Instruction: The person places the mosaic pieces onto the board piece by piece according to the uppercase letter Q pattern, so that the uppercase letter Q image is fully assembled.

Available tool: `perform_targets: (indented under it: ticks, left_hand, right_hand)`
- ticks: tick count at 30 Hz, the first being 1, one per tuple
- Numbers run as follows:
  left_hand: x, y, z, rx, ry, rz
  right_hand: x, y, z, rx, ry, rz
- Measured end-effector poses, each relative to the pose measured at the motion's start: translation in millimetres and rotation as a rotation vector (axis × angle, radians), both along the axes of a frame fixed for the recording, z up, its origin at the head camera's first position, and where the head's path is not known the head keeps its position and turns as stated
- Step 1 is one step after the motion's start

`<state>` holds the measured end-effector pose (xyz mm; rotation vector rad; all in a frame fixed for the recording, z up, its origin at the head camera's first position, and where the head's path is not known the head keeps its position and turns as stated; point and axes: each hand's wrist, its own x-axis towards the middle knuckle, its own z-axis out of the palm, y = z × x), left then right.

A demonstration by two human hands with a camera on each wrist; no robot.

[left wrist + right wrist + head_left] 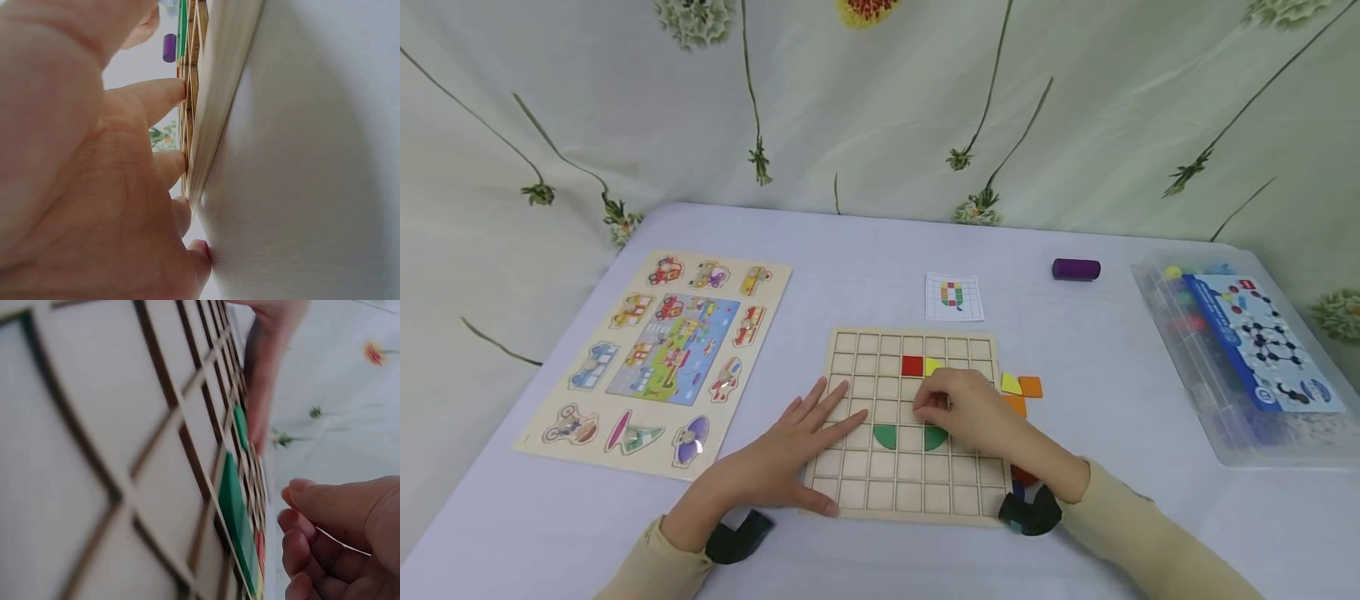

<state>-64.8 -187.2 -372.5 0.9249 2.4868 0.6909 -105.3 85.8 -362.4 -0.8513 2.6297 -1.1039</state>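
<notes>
A wooden grid board point(850, 494) lies in front of me. My left hand point(790, 458) rests on its left side with fingers spread, the thumb at the near edge. Over the board's middle right is my right hand point(966, 408), fingers curled and thumb tip against the index finger; no piece shows between them in the right wrist view. Set in the grid are a red square point(912, 366), a yellow piece point(932, 366) partly hidden by the right hand, and two green rounded pieces, one left point(885, 437) and one right point(935, 437).
Right of the board lie a yellow piece point(1011, 383), orange squares point(1031, 387) and a red piece point(1022, 476), partly covered by the arm. A pattern card point(953, 297) sits behind. Around these are a picture puzzle point(700, 425), a purple cylinder point(1076, 269) and a plastic case point(1232, 446) with a blue booklet point(1262, 342).
</notes>
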Motion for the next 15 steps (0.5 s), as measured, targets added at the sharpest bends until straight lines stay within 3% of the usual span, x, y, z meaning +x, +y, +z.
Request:
perform_targets:
  ticks: [6,10,15]
  left_hand:
    - [-0.5,1.4,-0.9,-0.007,0.003,-0.006]
    - [-0.7,1.6,-1.0,-0.005,-0.004,-0.008]
    - [0.1,1.1,-0.6,0.005,0.005,-0.015]
  right_hand:
    - [-3.9,51.6,6.3,-0.047,-0.046,-0.158]
    - [-4.4,87.7,3.9,-0.071,-0.091,-0.284]
    - [-0.1,116.8,-1.6,-0.059,-0.086,-0.377]
